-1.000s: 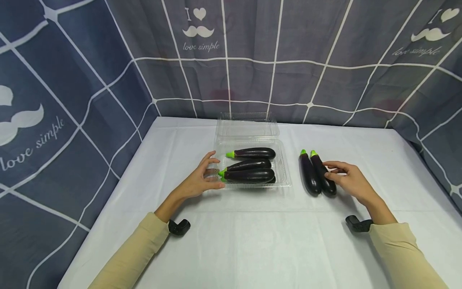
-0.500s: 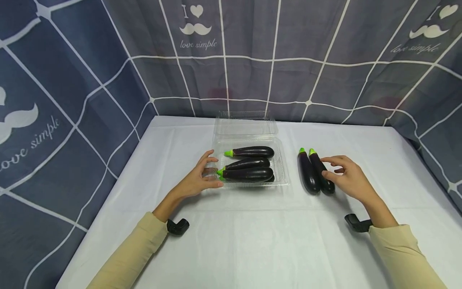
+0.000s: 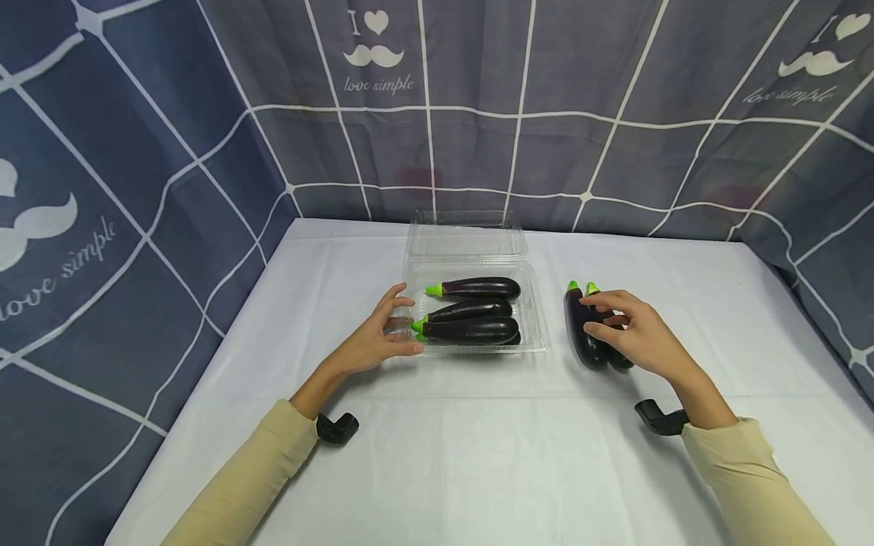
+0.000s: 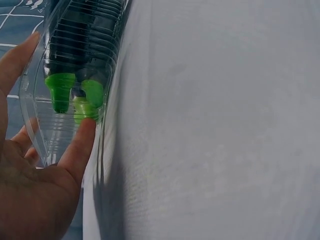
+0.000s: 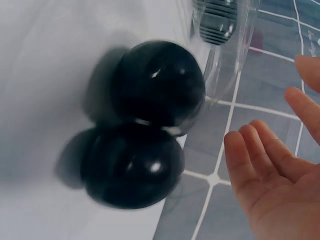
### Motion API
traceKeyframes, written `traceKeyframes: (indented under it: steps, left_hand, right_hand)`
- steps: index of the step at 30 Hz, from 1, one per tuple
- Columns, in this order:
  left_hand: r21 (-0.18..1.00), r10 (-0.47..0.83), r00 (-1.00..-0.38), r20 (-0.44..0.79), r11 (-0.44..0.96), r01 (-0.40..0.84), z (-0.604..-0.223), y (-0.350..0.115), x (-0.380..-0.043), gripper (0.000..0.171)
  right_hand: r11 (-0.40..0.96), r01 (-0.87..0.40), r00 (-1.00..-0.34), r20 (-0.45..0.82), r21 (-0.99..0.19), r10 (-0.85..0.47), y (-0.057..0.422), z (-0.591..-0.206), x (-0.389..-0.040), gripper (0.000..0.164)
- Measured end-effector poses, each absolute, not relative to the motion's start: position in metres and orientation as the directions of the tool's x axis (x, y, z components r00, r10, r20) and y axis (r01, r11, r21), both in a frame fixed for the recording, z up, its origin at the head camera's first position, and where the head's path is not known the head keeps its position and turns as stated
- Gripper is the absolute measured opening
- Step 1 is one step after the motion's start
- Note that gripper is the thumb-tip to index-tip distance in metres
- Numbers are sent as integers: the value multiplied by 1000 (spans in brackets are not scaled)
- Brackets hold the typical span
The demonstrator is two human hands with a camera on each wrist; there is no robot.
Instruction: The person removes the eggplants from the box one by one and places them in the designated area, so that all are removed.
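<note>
A clear plastic clamshell container (image 3: 538, 318) stands lid up at the table's middle, with several dark eggplants (image 3: 471, 331) lying in it, green stems to the left. My left hand (image 3: 372, 343) holds the container's front left corner. Its thumb (image 4: 80, 150) lies against the ribbed wall, and other fingers reach round the end. To the right, two more eggplants (image 3: 583, 334) lie side by side on the cloth, stems away from me. My right hand (image 3: 631, 330) hovers over them with fingers apart and nothing between them; in the right wrist view, their rounded ends (image 5: 132, 165) are separate from the fingers.
The container's raised lid (image 3: 467, 239) leans back near the table's far edge. A white cloth (image 3: 478, 455) covers the table. Grey curtains (image 3: 478, 152) with white lines enclose the back and sides. A black wrist mount (image 3: 337, 428) sits on each forearm.
My right hand has moved left from beside the right-hand loose eggplant to above the pair. The left hand, container and eggplants have stayed in place.
</note>
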State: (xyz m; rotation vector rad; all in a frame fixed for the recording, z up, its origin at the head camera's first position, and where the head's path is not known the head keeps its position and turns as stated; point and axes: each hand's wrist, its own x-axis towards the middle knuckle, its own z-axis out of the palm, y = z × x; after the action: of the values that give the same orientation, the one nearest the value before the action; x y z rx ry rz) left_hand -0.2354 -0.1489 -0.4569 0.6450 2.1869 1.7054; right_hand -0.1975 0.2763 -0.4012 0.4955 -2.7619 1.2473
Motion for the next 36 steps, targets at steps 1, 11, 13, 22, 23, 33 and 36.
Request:
traceKeyframes:
  steps: [1,11,13,22,23,33,36]
  left_hand:
    - [966,516,-856,42,198,166,-457,-149,-235,75]
    - [968,509,-860,43,192,161,-457,-149,-236,75]
    - [968,509,-860,43,192,162,-456,-149,-236,75]
    - [969,509,-860,48,185,164,-458,-149,-235,74]
    - [969,508,-860,44,189,161,-458,-149,-235,74]
    - [966,504,-863,35,203,158,-460,-148,-236,75]
    - [967,504,-863,38,200,159,-460,-148,-237,75]
  right_hand:
    - [616,-322,-944,193,-719,-268,274,-401,-198,38]
    - [562,-337,-927,161,-756,-338,248,-397,-198,40]
    - [549,-351,-920,168,-759,-355,242,-396,-198,40]
    - [517,-451,-866,217,-728,-450,220,-398,-196,41]
    - [512,-457,-863,221,-727,-455,218,-398,-195,41]
    - [481,-502,-838,268,-719,-475,207,-405,-192,41]
    - [478,-506,-835,269,-718,-481,202,-406,-193,41]
